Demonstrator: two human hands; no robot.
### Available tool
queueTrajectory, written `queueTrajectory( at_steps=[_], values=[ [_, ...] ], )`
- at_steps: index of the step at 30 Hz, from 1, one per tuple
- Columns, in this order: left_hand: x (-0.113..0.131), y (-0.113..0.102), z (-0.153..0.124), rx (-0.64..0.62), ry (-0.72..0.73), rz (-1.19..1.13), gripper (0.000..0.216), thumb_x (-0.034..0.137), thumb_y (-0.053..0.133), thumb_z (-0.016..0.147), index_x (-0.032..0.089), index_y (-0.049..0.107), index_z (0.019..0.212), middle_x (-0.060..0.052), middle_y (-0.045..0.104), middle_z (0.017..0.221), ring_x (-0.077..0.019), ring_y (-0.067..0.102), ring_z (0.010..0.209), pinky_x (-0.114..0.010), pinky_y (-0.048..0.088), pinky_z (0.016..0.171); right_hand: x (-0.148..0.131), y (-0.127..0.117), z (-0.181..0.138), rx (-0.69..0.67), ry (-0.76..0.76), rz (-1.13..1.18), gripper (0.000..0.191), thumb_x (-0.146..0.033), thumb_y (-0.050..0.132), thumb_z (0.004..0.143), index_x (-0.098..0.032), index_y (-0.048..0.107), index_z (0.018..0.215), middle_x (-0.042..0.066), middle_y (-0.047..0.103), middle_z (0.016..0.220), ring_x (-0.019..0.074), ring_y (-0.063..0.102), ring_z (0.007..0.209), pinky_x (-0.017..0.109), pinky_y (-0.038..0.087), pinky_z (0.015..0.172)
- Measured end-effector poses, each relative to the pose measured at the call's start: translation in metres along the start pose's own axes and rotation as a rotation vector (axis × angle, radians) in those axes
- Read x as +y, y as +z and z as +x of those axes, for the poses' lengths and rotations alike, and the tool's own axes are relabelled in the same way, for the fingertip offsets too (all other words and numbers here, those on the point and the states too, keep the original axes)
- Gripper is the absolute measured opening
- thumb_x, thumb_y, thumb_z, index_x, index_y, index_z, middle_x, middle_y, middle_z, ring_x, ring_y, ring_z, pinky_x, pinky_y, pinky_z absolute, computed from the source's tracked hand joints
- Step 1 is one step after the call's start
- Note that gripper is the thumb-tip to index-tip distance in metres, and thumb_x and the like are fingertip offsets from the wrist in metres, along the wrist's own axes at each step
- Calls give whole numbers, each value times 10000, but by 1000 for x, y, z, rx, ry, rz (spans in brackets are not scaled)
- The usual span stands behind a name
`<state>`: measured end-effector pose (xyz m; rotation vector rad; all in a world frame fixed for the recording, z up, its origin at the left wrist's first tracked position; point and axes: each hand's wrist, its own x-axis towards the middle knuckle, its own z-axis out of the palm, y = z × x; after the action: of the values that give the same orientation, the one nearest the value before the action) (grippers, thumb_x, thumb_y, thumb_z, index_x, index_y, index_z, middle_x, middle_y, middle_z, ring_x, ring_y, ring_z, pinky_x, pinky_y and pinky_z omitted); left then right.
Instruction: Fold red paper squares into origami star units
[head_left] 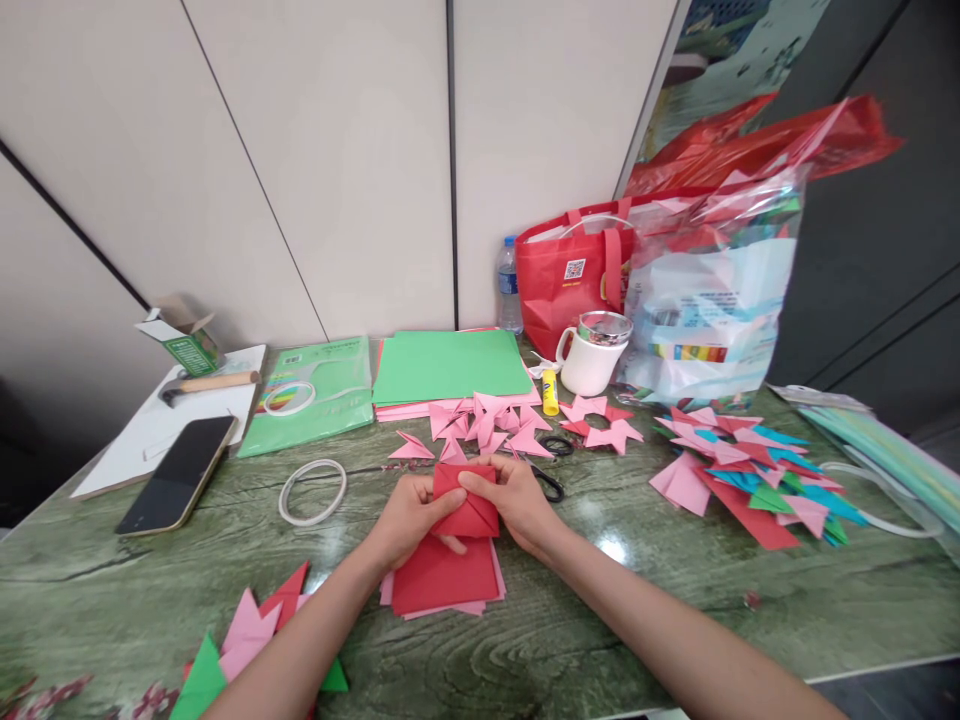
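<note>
No words legible – only a QR code (574, 268) on the red bag (551, 305).

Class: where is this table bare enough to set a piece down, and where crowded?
Bare table: front right, below the mixed pile; front left, below phone and ring. Crowded: behind left hand and right hand gripping the red fold: pink folds, scissors, mug.

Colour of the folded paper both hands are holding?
Red. The folded paper is pinched by left hand and right hand; head view shows it.

Phone (178, 475), hammer (214, 382), mug (591, 362), water bottle (510, 288)
</note>
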<state>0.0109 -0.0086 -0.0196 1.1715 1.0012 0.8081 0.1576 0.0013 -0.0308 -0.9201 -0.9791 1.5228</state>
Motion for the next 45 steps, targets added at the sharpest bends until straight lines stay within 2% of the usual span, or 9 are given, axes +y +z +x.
queueTrajectory(
  at_steps=[5,12,20,27,32,35,39,42,45],
  values=[
    [0,-2,1,40,38,-21,318,364,680,677,75,603,568,-40,637,487,-148,589,355,-169,381,322,-2,0,1,2,19,26,259,-362,761,569,-151,653,676,-9,616,617,108,497,541,238,377,547],
    [3,-1,2,122,50,-105,285,344,710,638,68,646,606,-41,651,518,-143,572,338,-202,431,294,-5,0,5,39,70,177,311,-419,767,550,-152,627,628,-17,597,580,100,476,514,236,361,534],
    [-1,-1,1,94,74,-36,319,351,683,674,80,602,527,-38,637,483,-147,579,334,-173,381,291,-8,1,3,35,127,200,338,-416,772,541,-135,586,562,-30,540,508,68,395,460,210,303,485],
    [1,-3,2,87,72,7,316,353,676,684,89,598,528,-30,629,455,-133,566,324,-168,369,309,-7,1,4,80,25,97,266,-346,786,527,-156,648,649,-12,618,615,100,493,547,234,369,559],
    [5,-1,-1,36,58,24,347,363,677,679,90,586,486,-25,607,417,-110,537,308,-165,364,317,-7,-2,5,95,47,147,272,-299,811,473,-172,685,678,-12,623,600,104,505,558,245,387,589],
    [6,-1,-1,24,60,29,369,384,671,678,95,573,471,-24,593,397,-107,516,289,-166,339,301,-9,-3,5,51,60,137,279,-313,797,497,-182,700,724,-4,639,632,117,522,588,255,398,611],
    [4,-2,-2,-9,40,44,384,413,662,676,98,574,474,-29,582,371,-108,506,282,-164,317,302,-11,-2,2,-78,-8,-37,245,-377,724,610,-181,707,756,22,672,759,149,549,682,273,408,668],
    [3,-3,-3,-62,-1,112,378,423,651,681,105,586,487,-41,605,400,-120,526,302,-168,305,307,-12,0,0,-118,20,-95,234,-411,693,634,-178,688,655,-3,638,654,129,508,598,256,384,600],
    [3,-2,-4,-78,-16,189,387,431,633,694,116,581,475,-32,598,388,-118,520,301,-171,291,307,-11,2,-2,-98,67,-31,239,-391,729,578,-166,651,560,-23,584,560,103,453,519,243,349,555]
  ],
)
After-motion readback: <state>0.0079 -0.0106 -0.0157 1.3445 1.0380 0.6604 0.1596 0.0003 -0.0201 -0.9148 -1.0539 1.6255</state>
